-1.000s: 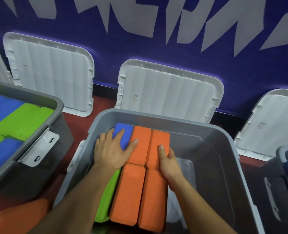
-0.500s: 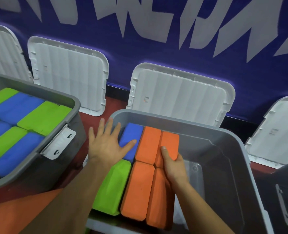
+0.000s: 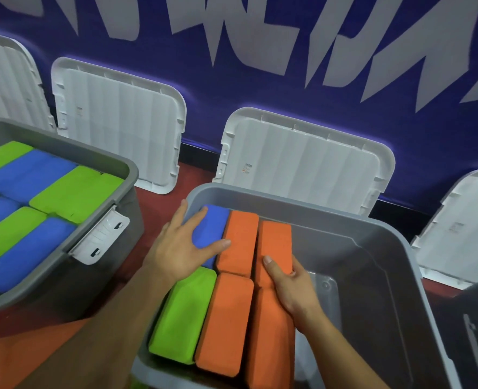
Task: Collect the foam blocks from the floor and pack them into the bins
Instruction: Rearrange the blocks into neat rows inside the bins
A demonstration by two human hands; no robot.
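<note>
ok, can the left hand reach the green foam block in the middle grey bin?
Probably yes: the green foam block lies bare on top, and the left hand rests on the blue foam block right behind it.

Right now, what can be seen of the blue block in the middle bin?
The blue block is a matte, foam-like slab with rounded corners. It lies flat in the far left corner of the grey bin, long side pointing away. The left hand rests on it, spread open, hiding its near left part. Its right side lies against an orange block; a green block sits at its near end.
</note>
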